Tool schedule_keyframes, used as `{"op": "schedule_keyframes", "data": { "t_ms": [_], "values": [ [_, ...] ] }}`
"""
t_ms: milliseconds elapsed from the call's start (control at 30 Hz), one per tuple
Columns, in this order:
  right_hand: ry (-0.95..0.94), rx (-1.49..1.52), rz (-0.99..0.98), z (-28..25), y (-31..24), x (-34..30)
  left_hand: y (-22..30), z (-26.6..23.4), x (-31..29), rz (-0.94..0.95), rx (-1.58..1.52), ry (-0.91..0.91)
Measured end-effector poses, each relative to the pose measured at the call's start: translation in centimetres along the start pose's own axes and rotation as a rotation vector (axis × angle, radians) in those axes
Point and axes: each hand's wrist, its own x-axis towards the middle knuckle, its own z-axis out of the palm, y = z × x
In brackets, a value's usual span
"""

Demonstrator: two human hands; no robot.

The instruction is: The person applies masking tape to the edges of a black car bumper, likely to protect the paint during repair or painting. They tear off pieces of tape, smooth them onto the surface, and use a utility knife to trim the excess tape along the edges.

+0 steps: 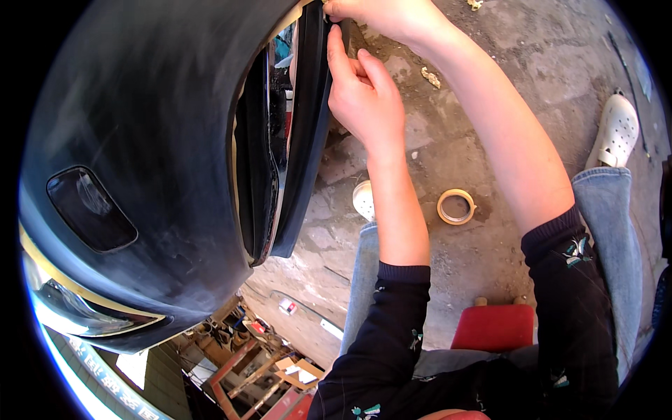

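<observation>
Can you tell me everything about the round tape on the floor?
The tape roll is a yellowish ring that looks like paper masking tape, with floor showing through its round hole. A little bit sticks out on its right side. It lies flat on the dirty grey-brown floor, to the right of the left white shoe. Only the floor touches it.

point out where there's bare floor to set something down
Bare floor shows between the tape roll and the red stool; another patch lies between the right forearm and the right shoe. Crowded: the black strip's upper end, where the left hand and right hand come close together, and lower left, around the cardboard box.
</observation>
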Motion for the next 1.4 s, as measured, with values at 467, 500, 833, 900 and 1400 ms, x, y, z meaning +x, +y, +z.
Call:
{"op": "schedule_keyframes", "data": {
  "t_ms": [467,500,833,900,1400],
  "values": [
    [0.080,0.275,0.159,1.1,-0.5,-4.8,0.7,0.1,0.6,-0.014,0.039,0.048],
    [0.081,0.254,0.135,1.2,-0.3,-4.8,0.6,0.2,0.7,0.004,0.058,0.046],
    [0.128,-0.135,-0.073,2.2,1.5,-7.1,1.1,0.2,2.5,0.106,0.138,0.061],
    [0.175,0.000,-0.038,2.5,1.6,-6.7,0.8,0.4,2.4,0.116,0.112,0.069],
    [0.280,-0.474,-0.026,5.6,-2.6,-8.6,-0.5,0.7,0.5,-0.032,0.018,0.087]
  ]
}}
